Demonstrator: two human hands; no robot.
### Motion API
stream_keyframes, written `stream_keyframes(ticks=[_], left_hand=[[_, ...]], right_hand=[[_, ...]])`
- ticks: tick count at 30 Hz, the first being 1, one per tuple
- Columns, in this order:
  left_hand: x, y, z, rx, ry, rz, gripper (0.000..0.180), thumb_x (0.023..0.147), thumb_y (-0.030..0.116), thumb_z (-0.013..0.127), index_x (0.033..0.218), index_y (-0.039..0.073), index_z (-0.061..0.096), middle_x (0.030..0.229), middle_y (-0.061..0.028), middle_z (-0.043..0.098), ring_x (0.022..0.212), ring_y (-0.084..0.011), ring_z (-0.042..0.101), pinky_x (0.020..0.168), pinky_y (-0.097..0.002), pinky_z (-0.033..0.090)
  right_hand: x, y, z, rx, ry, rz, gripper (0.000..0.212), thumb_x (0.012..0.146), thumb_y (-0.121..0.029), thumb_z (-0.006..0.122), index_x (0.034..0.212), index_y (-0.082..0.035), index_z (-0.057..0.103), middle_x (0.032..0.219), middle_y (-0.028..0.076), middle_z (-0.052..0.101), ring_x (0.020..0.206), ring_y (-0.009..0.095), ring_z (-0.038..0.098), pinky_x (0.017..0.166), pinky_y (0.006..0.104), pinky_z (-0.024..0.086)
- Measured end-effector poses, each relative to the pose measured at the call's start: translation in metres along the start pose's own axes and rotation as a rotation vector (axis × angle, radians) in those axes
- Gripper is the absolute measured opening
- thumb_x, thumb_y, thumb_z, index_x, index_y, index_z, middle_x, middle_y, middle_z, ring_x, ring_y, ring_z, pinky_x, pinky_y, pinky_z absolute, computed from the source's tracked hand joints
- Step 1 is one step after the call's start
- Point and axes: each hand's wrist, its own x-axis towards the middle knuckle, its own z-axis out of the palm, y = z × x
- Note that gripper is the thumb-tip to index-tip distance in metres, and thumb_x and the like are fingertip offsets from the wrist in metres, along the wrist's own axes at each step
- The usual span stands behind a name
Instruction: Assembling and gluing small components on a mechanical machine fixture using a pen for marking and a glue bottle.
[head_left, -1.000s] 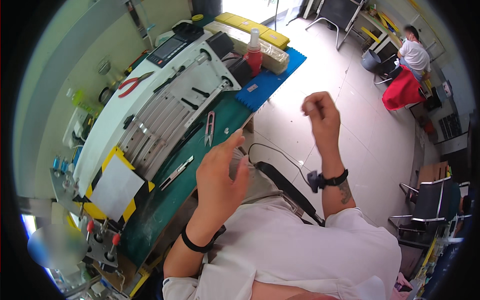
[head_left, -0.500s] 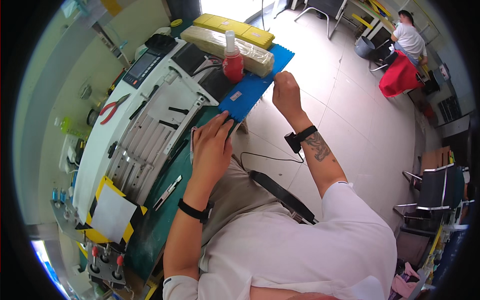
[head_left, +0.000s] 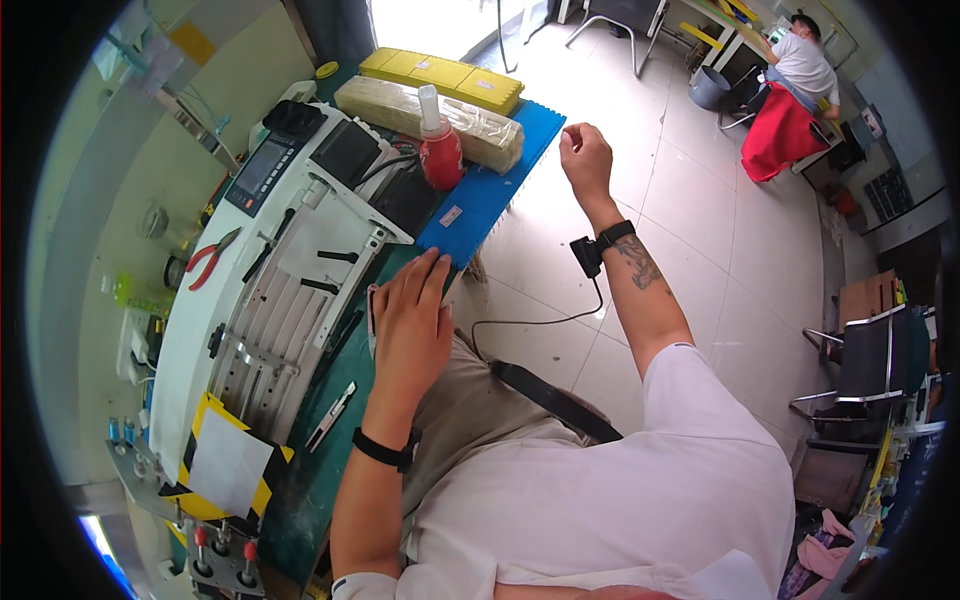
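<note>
My left hand (head_left: 412, 318) lies with fingers stretched out, its fingertips at the near end of a flat blue piece with a toothed edge (head_left: 478, 212). Under its edge sits a thin pinkish thing (head_left: 372, 305), mostly hidden. My right hand (head_left: 587, 158) is raised over the floor, just right of the blue piece and apart from it. Its fingers are curled in a pinch; whatever they may hold is too small to make out. On the blue piece stand a red bottle with a white cap (head_left: 440, 155) and a long block wrapped in clear film (head_left: 430, 118).
Left of my left hand is a white machine (head_left: 335, 235) with a keypad display (head_left: 262, 172). Red-handled pliers (head_left: 210, 262) lie on it. A utility knife (head_left: 331, 417) rests on the green mat (head_left: 300, 480). Yellow toothed strips (head_left: 440, 78) lie behind the wrapped block. Another person (head_left: 803, 70) sits far right.
My right hand has moved rightward, away from the blue piece's edge, and its fingers have turned. My left hand stays at the near end. The whole view has shifted slightly.
</note>
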Motion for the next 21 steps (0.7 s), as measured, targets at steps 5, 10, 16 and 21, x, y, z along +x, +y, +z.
stream_keyframes(ticks=[5,10,16,21], left_hand=[[0.000,-0.002,0.000,-0.012,0.006,-0.011,0.068,0.096,0.004,0.074,0.162,0.012,0.058,0.167,-0.0103,0.057,0.153,-0.0368,0.054,0.130,-0.0622,0.035],[0.003,-0.002,-0.001,-0.017,0.008,0.001,0.070,0.095,0.004,0.075,0.162,0.012,0.058,0.166,-0.0102,0.058,0.153,-0.0355,0.055,0.129,-0.0605,0.035],[0.000,0.000,-0.002,-0.004,0.048,0.031,0.068,0.092,0.002,0.075,0.159,0.008,0.059,0.163,-0.0124,0.061,0.151,-0.0345,0.057,0.126,-0.0559,0.039],[-0.016,-0.001,-0.007,-0.106,0.184,0.095,0.057,0.091,-0.004,0.071,0.147,0.008,0.068,0.152,-0.0101,0.070,0.141,-0.0365,0.065,0.117,-0.0532,0.049]], right_hand=[[0.003,-0.002,0.007,-0.030,-0.006,-0.016,0.007,0.101,-0.010,0.074,0.098,-0.003,0.074,0.091,0.011,0.074,0.083,0.028,0.074,0.079,0.0425,0.060],[0.009,-0.005,0.008,-0.015,0.042,0.001,0.007,0.103,-0.008,0.074,0.098,-0.003,0.073,0.089,0.013,0.074,0.080,0.031,0.073,0.076,0.0442,0.058],[0.011,-0.001,0.007,0.220,0.172,0.119,0.012,0.106,-0.011,0.074,0.098,-0.002,0.072,0.090,0.011,0.076,0.077,0.023,0.070,0.076,0.0389,0.058],[-0.044,0.114,-0.037,0.992,0.214,0.796,0.011,0.107,-0.015,0.066,0.101,-0.013,0.057,0.070,0.001,0.056,0.056,0.014,0.052,0.051,0.0332,0.043]])
